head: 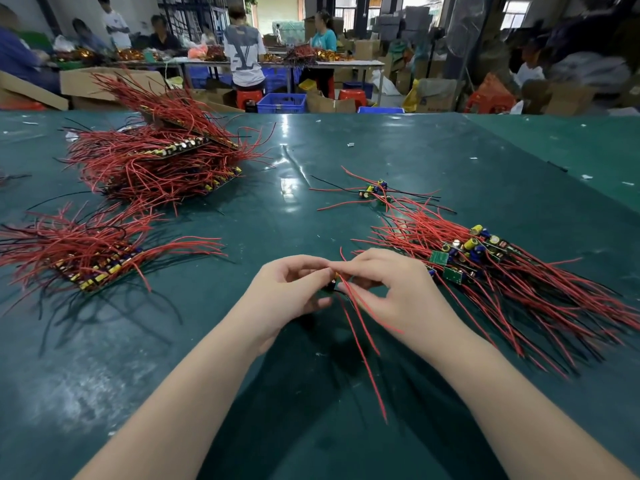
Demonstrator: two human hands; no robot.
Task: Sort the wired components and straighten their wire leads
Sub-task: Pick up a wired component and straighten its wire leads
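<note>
Nearest: the left hand [291, 292] and right hand [391, 292] meet low over the green worktop [311, 427].
Grip: both hands pinch one small component [330, 285] between fingertips; its red leads [360, 341] trail toward the camera.
Handling: likely very light; the leads look thin and springy, the board small and stiff. Best held by the board edge while the other hand strokes each lead outward; tugging could strain the solder joints.
Count: one component in hand; four heaps on the worktop, namely a tall pile [162, 161] far left, a flat pile [90, 258] near left, a right pile [485, 268], a small cluster [375, 194] of a few beyond.
</note>
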